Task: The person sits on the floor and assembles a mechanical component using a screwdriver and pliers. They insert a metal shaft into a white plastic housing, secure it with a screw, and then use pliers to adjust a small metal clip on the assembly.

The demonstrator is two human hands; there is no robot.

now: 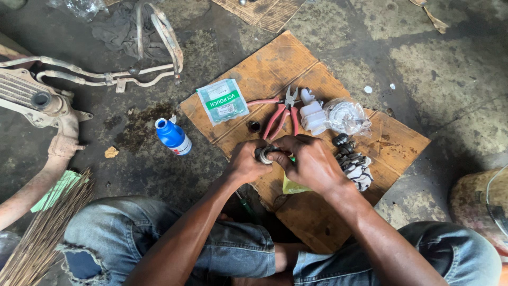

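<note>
Both hands meet over the cardboard sheet [317,74]: the left hand [244,163] and the right hand [312,161] are closed around a small metal ring [264,155], just below the red pliers [283,114].

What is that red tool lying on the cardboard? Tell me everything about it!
It is a pair of pliers with grey metal jaws and red-coated handles. The handles are spread apart and point toward the person, the jaws point away. It lies flat on the brown cardboard sheet, beside a white plastic part. Neither hand touches it.
</note>
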